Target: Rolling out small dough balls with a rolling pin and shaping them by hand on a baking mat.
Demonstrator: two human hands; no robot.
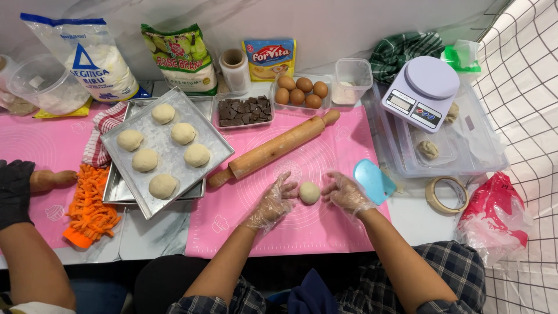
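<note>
1. A dough ball (pixel 309 192) sits on the pink mat (pixel 325 232), between the two gloved hands and below the rolling pin (pixel 273 150)
2. Left hand (pixel 275 199): fingers spread and lightly curved, fingertips just at the ball's left side; it grips nothing
3. Right hand (pixel 346 192): also open and cupped, fingertips close to the ball's right side; whether they touch it I cannot tell
4. The hands flank the ball from both sides, which looks like a cupping hold for rounding it against the mat rather than lifting it
5. A blue scraper (pixel 374 180) lies just beside the right hand, within easy reach
6. Left of the mat, a metal tray (pixel 218 145) carries six shaped balls (pixel 163 185) spaced apart, probably so they do not stick together
7. Along the back stand eggs (pixel 301 92), a tub of chocolate (pixel 244 110) and flour bags (pixel 96 58); a scale (pixel 421 90) rests on a clear bin (pixel 482 145) at the right
8. A second person's dark-gloved hand (pixel 14 189) holds another wooden pin at the far left, beside an orange mitt (pixel 90 206)
</note>
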